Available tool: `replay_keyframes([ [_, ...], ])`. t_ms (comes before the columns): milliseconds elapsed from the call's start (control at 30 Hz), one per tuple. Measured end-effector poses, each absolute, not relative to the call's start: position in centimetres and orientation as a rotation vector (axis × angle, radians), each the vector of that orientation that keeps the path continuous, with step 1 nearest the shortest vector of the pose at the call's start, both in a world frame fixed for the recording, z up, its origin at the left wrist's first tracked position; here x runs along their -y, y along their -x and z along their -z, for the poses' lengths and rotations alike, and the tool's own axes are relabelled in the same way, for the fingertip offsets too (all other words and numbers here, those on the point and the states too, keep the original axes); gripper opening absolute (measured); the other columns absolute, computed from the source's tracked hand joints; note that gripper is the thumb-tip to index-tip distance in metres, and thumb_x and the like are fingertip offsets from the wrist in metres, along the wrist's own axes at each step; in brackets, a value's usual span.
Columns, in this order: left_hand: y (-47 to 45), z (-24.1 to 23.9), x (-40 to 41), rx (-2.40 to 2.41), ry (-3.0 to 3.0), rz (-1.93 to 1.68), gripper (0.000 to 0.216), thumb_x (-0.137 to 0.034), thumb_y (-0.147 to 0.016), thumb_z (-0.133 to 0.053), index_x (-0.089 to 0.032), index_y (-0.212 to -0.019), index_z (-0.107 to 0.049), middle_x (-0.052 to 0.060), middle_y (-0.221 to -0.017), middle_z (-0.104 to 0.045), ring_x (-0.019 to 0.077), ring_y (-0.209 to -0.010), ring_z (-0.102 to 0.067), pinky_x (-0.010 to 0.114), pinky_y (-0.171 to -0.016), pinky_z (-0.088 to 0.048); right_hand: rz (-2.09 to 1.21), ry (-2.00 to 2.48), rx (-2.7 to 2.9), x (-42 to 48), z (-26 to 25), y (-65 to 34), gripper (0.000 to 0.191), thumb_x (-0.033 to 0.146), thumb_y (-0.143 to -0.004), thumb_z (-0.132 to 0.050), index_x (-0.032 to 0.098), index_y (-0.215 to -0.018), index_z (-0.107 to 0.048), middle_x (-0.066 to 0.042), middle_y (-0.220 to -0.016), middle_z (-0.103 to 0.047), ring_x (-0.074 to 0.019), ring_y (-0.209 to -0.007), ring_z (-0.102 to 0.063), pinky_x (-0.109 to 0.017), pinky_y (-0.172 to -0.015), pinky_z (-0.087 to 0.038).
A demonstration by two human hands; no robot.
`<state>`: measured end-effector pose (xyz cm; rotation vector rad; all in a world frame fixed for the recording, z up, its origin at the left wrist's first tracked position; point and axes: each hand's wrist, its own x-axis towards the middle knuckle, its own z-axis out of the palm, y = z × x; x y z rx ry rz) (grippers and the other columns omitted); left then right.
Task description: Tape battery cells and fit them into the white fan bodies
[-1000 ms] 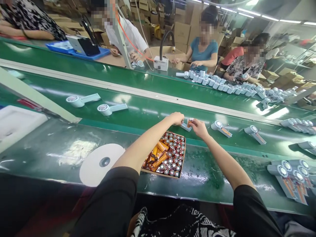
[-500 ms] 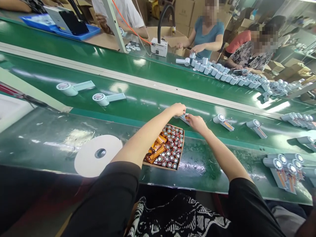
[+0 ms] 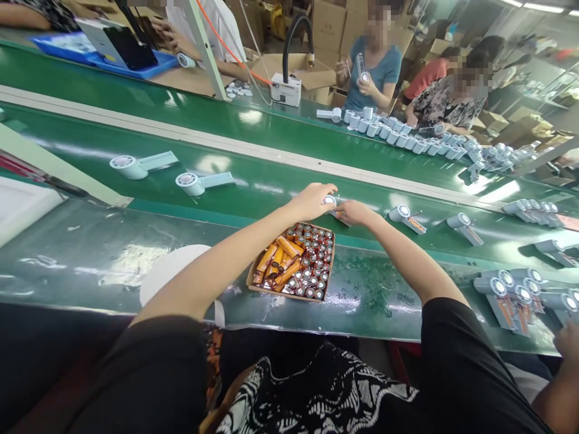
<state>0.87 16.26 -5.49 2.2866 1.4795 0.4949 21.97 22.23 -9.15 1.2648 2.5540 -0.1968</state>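
The left hand is holding a fan by its head in curled fingers, while the right hand is touching the handle, its grip hidden. Just nearer than the fingers, a box is holding batteries, some lying, others standing; far beyond, a carton is bearing unreadable print.

Light is thrown back in white streaks by the green belt, which is smooth and glossy. The table is shiny too, but its top is marked by scuffs and rough patches. The fans look to be made of smooth, hard, pale blue plastic. The cells are wrapped in shiny orange plastic, and the box is made of dull brown card. A flat, matt face is shown by the white disc. The sleeves are made of dull black cloth.
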Motion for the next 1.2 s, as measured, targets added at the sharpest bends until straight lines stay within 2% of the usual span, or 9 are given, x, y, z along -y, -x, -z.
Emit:
replay_keyframes([
  [133, 10.5, 7.1, -3.8, -1.614, -2.173, -0.781, 0.039, -0.055, -0.104, -0.060, -0.024, -0.125, -0.072, 0.005, -0.131, -0.077, 0.0258, -0.123, -0.069, 0.040, -0.112, -0.053, 0.231, -1.330, -2.636, -21.0, 9.5, -23.5, 0.034, 0.030, -0.107, -0.057, 0.018, -0.128, -0.080, -0.013, -0.128, -0.082, -0.0274, -0.121, -0.074, -0.031, -0.101, -0.052],
  [267, 20.9, 14.3, 9.3, -2.028, -2.095, -0.596, 0.065, -0.077, -0.092, -0.063, -0.024, -0.128, -0.074, 0.010, -0.132, -0.078, 0.0367, -0.126, -0.068, 0.052, -0.109, -0.056, 0.225, -1.426, -2.848, -17.2, 10.8, -25.5, 0.044, 0.031, -0.107, -0.055, 0.012, -0.143, -0.072, -0.022, -0.151, -0.069, -0.0327, -0.140, -0.067, -0.046, -0.118, -0.051],
  [467, 22.5, 17.9, 17.1, -2.234, -1.917, -0.236, 0.072, -0.052, -0.088, -0.077, -0.018, -0.150, -0.061, 0.021, -0.156, -0.061, 0.0467, -0.153, -0.046, 0.065, -0.126, -0.039, 0.822, -1.353, -3.428, -11.6, 10.1, -23.3, 0.026, 0.038, -0.103, -0.064, 0.024, -0.112, -0.083, -0.011, -0.115, -0.085, -0.0299, -0.110, -0.081, -0.049, -0.101, -0.065],
  [600, 18.5, 14.7, 16.0, -2.294, -2.038, -0.746, 0.074, -0.045, -0.083, -0.088, -0.019, -0.144, -0.055, 0.019, -0.142, -0.063, 0.0436, -0.149, -0.046, 0.064, -0.124, -0.045, 1.992, -1.109, -2.900, -4.6, 7.4, -18.6, 0.041, 0.051, -0.104, -0.068, 0.021, -0.130, -0.076, -0.007, -0.088, -0.084, -0.0173, -0.064, -0.073, -0.030, -0.060, -0.060],
  [700, 14.6, 13.0, 15.5, -2.215, -2.223, -1.171, 0.061, -0.023, -0.085, -0.087, -0.026, -0.138, -0.057, 0.013, -0.132, -0.065, 0.0397, -0.155, -0.043, 0.066, -0.129, -0.041, 2.350, -0.704, -2.322, 0.8, 7.4, -15.2, 0.067, 0.064, -0.090, -0.083, 0.017, -0.136, -0.072, -0.005, -0.085, -0.083, -0.0127, -0.058, -0.067, -0.022, -0.053, -0.052],
  [800, 12.2, 13.1, 15.4, -2.102, -2.009, -1.382, 0.049, -0.018, -0.082, -0.090, -0.028, -0.123, -0.065, 0.009, -0.123, -0.069, 0.0381, -0.152, -0.050, 0.068, -0.131, -0.039, 2.260, -0.472, -2.152, 4.6, 9.4, -13.2, 0.048, 0.063, -0.097, -0.076, 0.015, -0.098, -0.080, -0.002, -0.073, -0.078, -0.0097, -0.054, -0.062, -0.020, -0.053, -0.047],
  [900, 11.1, 14.4, 15.2, -2.030, -1.507, -1.472, 0.050, -0.038, -0.084, -0.092, -0.021, -0.124, -0.067, 0.012, -0.117, -0.072, 0.0366, -0.125, -0.071, 0.065, -0.118, -0.055, 2.018, -0.290, -2.217, 5.8, 10.8, -13.7, 0.047, 0.055, -0.107, -0.064, 0.016, -0.085, -0.080, -0.001, -0.064, -0.074, -0.0110, -0.054, -0.064, -0.021, -0.055, -0.047],
  [1000, 10.2, 16.0, 14.9, -1.933, -1.016, -1.577, 0.075, -0.055, -0.081, -0.093, -0.018, -0.138, -0.061, 0.013, -0.116, -0.073, 0.0310, -0.106, -0.077, 0.057, -0.106, -0.065, 1.743, -0.271, -2.373, 3.6, 9.7, -15.2, 0.036, 0.052, -0.105, -0.070, 0.020, -0.117, -0.082, 0.000, -0.073, -0.080, -0.0136, -0.063, -0.071, -0.023, -0.063, -0.051],
  [1200, 7.6, 17.7, 14.1, -1.996, -1.210, -1.646, 0.079, -0.048, -0.080, -0.094, -0.021, -0.144, -0.057, 0.016, -0.140, -0.059, 0.0329, -0.135, -0.065, 0.048, -0.114, -0.061, 0.609, -1.080, -2.954, -5.2, 6.0, -12.8, 0.046, 0.034, -0.112, -0.056, 0.014, -0.154, -0.061, -0.016, -0.118, -0.081, -0.0275, -0.110, -0.076, -0.037, -0.094, -0.057],
])
